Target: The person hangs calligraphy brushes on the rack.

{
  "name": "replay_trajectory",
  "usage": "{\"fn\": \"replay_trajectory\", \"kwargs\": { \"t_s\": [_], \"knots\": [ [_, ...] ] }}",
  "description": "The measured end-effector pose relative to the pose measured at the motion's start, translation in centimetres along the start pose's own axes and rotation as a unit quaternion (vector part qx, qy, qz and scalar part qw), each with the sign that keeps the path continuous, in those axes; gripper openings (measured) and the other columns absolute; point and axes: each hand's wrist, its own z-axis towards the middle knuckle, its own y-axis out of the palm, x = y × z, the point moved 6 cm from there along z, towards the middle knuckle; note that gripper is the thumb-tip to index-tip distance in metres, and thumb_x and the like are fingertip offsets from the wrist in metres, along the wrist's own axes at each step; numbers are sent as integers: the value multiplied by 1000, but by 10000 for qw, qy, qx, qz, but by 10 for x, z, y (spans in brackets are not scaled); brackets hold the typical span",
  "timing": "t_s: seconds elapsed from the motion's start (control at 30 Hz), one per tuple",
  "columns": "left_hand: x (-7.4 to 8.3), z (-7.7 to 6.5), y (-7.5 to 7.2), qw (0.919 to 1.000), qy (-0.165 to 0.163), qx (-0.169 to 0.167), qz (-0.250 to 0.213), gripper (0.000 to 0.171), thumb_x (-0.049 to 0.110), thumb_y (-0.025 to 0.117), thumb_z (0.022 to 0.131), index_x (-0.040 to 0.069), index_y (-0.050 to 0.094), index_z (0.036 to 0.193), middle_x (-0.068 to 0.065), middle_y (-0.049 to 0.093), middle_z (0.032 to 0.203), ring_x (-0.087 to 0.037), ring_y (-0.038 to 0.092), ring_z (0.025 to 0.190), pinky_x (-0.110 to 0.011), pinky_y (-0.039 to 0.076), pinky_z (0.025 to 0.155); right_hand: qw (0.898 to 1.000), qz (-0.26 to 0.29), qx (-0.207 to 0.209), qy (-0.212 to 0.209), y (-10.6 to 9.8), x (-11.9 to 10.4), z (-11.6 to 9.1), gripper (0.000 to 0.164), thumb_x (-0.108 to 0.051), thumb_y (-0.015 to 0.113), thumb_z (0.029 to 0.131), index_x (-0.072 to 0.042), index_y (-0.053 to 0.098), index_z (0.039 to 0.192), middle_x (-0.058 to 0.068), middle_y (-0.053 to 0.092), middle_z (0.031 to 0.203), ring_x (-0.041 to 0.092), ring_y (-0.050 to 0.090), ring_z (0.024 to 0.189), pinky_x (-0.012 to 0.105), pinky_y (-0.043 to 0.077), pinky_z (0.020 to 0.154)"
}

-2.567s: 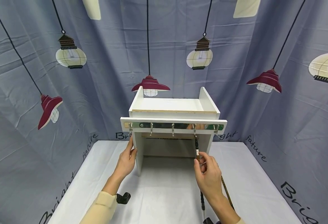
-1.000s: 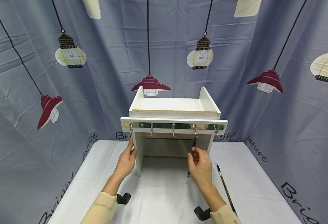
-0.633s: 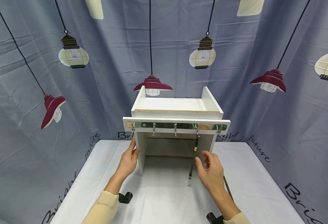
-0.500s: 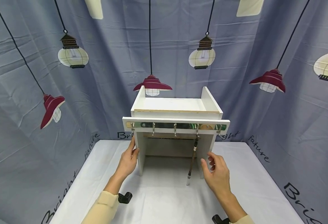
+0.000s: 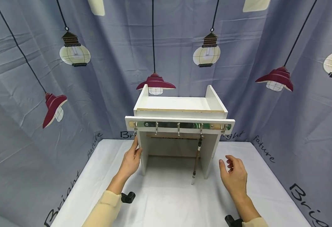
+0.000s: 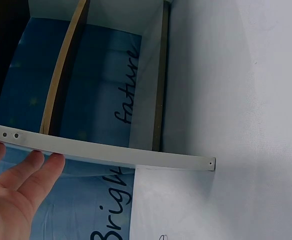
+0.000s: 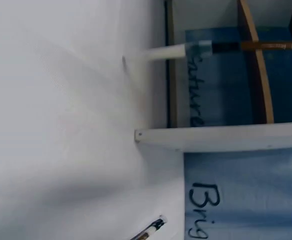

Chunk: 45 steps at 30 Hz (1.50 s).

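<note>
A calligraphy brush [image 5: 197, 159] with a pale tip hangs from a hook on the front rail [image 5: 168, 119] of a white wooden shelf unit [image 5: 180, 104]. In the right wrist view the same brush [image 7: 226, 47] crosses the opening, blurred. My right hand [image 5: 235, 176] holds nothing, its fingers loosely bent, and is to the right of the unit, apart from it. With extended fingers my left hand [image 5: 130, 162] rests against the unit's left side panel; the left wrist view shows fingertips [image 6: 56, 162] at the panel's edge [image 6: 111, 152].
A second brush [image 7: 150, 229] lies on the white table [image 5: 166, 201], right of the unit; the right forearm hides it in the head view. Other hooks on the rail carry nothing. A patterned grey-blue curtain [image 5: 112, 78] surrounds the table. Black wrist cameras [image 5: 128, 197] stick out from both wrists.
My right hand has let go of the brush, which now hangs from the hook, and has moved away to the right. The left hand stays at the side panel.
</note>
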Motion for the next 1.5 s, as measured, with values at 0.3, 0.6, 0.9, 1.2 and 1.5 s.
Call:
{"fn": "replay_trajectory", "kwargs": {
  "t_s": [0.3, 0.6, 0.9, 1.2, 1.5],
  "knots": [
    [-1, 3, 1, 10000, -44, -42, 4, 65, 24, 43, 113, 22, 8, 168, -13, 26, 170, -40, 59, 133, -55, 53, 104, 9980, -493, -142, 358, 2, 30, -4, 24, -9, 78, 86, 4, 71, 104, 16, 64, 82, 26, 57, 72, 20, 37, 67],
    [-1, -1, 0, 10000, 35, 25, -41, 65, 23, 44, 113, 24, 9, 168, -13, 27, 169, -41, 58, 133, -54, 52, 105, 9927, -827, -511, 710, 12, 54, -17, 27, -14, 79, 86, 3, 70, 105, 16, 63, 86, 28, 58, 75, 31, 40, 68],
    [1, -1, 0, 9999, 101, 67, 12, 66, 25, 44, 113, 25, 8, 168, -12, 27, 169, -40, 59, 133, -55, 53, 104, 9802, -1098, -1216, 1110, 28, 72, -24, 34, -19, 74, 90, 7, 68, 111, 22, 63, 96, 40, 60, 89, 53, 48, 78],
    [0, -2, 0, 9999, 101, 70, 11, 65, 24, 45, 112, 24, 10, 168, -12, 28, 169, -39, 60, 132, -54, 54, 102, 9521, -1512, -1958, 1796, 34, 96, -44, 42, -23, 70, 94, 10, 63, 120, 29, 62, 108, 45, 61, 98, 57, 49, 81],
    [-1, 0, 1, 10000, 48, 26, -31, 65, 24, 44, 113, 21, 10, 168, -14, 28, 169, -40, 58, 133, -55, 52, 104, 9336, -1788, -2335, 2045, 36, 114, -58, 47, -23, 68, 95, 12, 60, 124, 32, 59, 109, 49, 61, 98, 59, 50, 82]
  ]
}}
